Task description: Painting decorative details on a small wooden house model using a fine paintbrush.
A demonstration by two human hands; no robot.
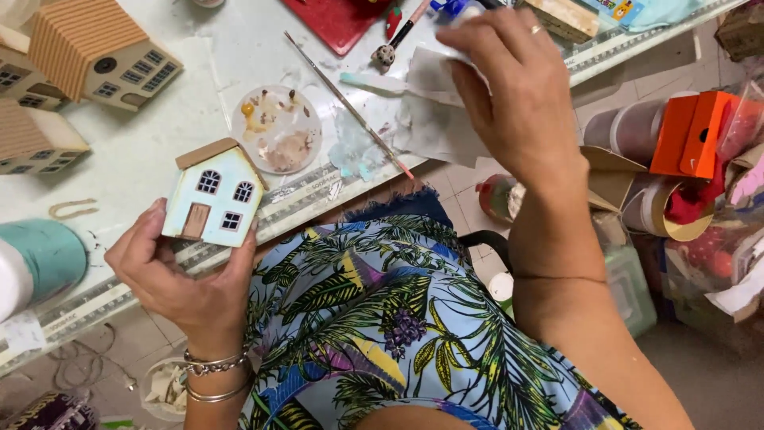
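The right hand (509, 95) covers the part of the stained paper towel (434, 119) it presses, and its fingertips hide what lies under them. The left hand (179, 275) hides the back of the small wooden house (215, 195). The top edge cuts off the red tray (338, 20); the left edge cuts off the teal roll (40, 255) and two larger houses (32, 139). The clutter beside the bench (159, 151) on the right is too jumbled to tell.
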